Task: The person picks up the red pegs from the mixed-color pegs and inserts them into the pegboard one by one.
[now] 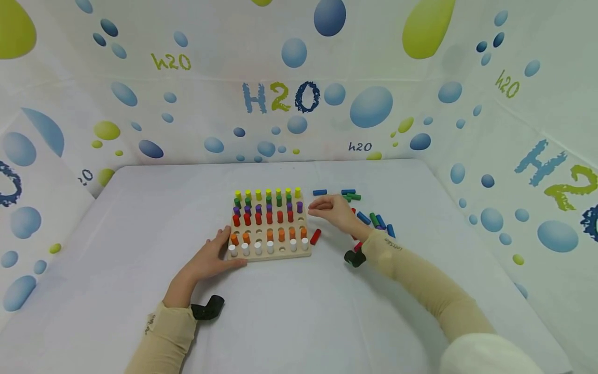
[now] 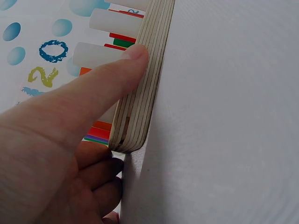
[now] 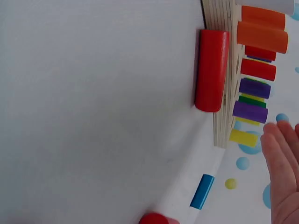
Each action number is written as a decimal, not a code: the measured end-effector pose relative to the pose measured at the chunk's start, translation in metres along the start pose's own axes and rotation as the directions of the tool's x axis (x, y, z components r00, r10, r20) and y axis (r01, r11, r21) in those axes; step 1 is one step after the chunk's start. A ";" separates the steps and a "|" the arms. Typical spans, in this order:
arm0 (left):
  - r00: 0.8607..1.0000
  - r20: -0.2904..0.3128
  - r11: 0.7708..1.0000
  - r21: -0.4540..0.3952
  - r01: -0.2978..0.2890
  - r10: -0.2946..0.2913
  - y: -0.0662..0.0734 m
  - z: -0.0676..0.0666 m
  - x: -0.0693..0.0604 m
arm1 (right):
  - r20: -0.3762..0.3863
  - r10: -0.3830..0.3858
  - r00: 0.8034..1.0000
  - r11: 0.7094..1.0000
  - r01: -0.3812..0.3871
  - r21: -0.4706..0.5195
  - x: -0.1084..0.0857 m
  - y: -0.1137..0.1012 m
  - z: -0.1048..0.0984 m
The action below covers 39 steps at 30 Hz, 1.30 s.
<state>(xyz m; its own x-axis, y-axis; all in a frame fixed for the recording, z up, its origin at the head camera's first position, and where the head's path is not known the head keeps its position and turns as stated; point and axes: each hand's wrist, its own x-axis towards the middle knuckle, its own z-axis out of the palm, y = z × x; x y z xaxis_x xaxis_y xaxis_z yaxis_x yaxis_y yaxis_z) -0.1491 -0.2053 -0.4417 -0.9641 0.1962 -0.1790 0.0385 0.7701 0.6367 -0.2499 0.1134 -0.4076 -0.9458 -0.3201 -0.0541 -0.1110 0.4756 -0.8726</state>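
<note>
Left hand (image 1: 210, 259) against pegboard (image 1: 275, 227) edge, right hand (image 1: 338, 213) beside

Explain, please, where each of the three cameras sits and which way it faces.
Head: worn on the head, looking forward and down at the pegboard and table; both sleeves, left grip and right grip show.
Left wrist: worn on the left wrist, looking past the thumb at the pegboard's near edge; only the left grip shows.
Right wrist: worn on the right wrist, facing the pegboard's side and a red peg; the right grip's fingers show at right.
Shared: head and right wrist both show that red peg.
</note>
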 end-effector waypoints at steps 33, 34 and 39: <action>1.000 0.001 1.000 0.002 -0.005 0.005 -0.001 0.002 0.001 | 0.489 -0.109 0.866 0.786 0.376 -0.491 -0.017 -0.001 0.001; 1.000 0.001 1.000 0.003 -0.004 0.004 -0.001 0.002 0.001 | 0.492 -0.111 0.864 0.777 0.384 -0.498 -0.017 -0.001 0.002; 1.000 0.000 1.000 0.005 -0.004 0.004 -0.001 0.002 0.001 | 0.499 -0.096 0.861 0.734 0.400 -0.549 -0.017 -0.001 0.003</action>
<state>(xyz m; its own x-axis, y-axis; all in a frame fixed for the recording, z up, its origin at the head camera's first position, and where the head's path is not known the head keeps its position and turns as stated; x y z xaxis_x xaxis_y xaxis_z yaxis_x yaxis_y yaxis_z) -0.1496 -0.2046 -0.4437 -0.9640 0.1991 -0.1764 0.0437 0.7725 0.6335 -0.2326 0.1161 -0.4076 -0.6514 -0.7305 -0.2050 -0.6276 0.6706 -0.3954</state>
